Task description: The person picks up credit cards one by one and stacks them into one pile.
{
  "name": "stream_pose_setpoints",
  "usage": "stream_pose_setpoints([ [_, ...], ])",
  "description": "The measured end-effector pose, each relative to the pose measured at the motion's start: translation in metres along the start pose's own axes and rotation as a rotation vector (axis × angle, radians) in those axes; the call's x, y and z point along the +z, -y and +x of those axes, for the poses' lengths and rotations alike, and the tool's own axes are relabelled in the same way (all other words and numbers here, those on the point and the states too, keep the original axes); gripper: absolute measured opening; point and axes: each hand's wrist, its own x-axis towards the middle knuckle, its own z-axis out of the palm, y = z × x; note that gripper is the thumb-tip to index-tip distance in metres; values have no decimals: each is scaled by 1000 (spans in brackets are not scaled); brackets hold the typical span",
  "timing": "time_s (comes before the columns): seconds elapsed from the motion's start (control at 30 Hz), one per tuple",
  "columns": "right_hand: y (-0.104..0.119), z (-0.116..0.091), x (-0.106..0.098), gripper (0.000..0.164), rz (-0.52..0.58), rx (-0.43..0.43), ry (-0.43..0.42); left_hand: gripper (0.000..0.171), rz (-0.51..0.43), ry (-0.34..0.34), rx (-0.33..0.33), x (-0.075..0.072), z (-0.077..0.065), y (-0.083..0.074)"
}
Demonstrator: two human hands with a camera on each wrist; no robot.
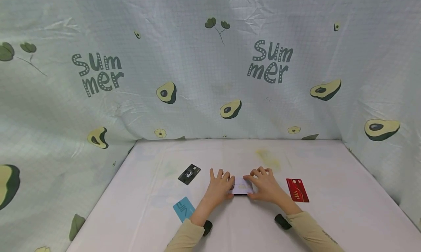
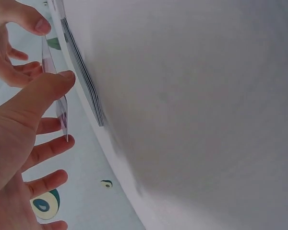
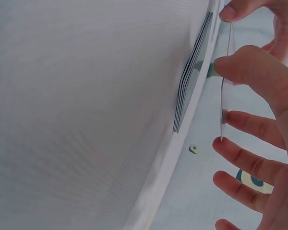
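A thin pale lilac card [image 1: 242, 187] is held between both hands, with a stack of several thin dark-edged cards [image 2: 82, 72] lying on the table just below it. My left hand [image 1: 217, 187] pinches the card's left end between thumb and fingertips, its outer fingers spread. At the right end, my right hand [image 1: 265, 186] pinches it the same way. Both wrist views show the held card edge-on, raised above the stack, with a gap between. The card's middle faces up in the head view, and faint yellowish marks show on it.
A black VIP card [image 1: 189, 174] and a blue card [image 1: 184, 209] lie left of the hands, the blue one partly behind the left forearm. To the right lies a red VIP card [image 1: 297, 190]. A printed curtain [image 1: 197, 62] rises along the white table's [image 1: 158, 157] back and sides.
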Motion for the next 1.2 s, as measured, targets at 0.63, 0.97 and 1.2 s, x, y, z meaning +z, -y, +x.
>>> stream_pose_setpoints([
  [0.63, -6, -3, -1, 48, -20, -31, 10, 53, 45, 33, 35, 1, 1, -2],
  [0.97, -8, -4, 0, 46, -39, -40, 40, 52, 48, 9, 47, 2, 0, -3],
  [1.2, -7, -4, 0, 46, -36, -40, 45, 53, 42, 24, 45, 2, 0, -4],
])
